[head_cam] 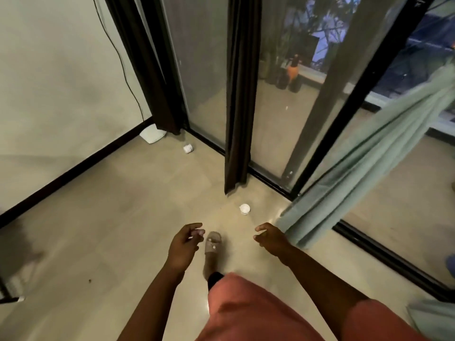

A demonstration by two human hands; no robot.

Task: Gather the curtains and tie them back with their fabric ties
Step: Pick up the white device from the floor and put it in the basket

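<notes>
A dark brown curtain (240, 99) hangs gathered in a narrow column in front of the glass door, its hem just above the floor. Another dark brown curtain (147, 62) hangs bunched in the left corner by the wall. A pale green curtain (357, 163) slants down from the upper right, its lower end on the floor close to my right hand (270, 238). My left hand (184, 244) and my right hand are both held out low over the floor, fingers loosely spread, holding nothing. No fabric tie can be made out.
A small white cup (245, 209) stands on the tiled floor below the middle curtain. A crumpled white object (188, 148) and a white box (152, 136) lie near the corner. My slippered foot (213, 244) is stepping forward. A black door track (394, 259) runs along the right.
</notes>
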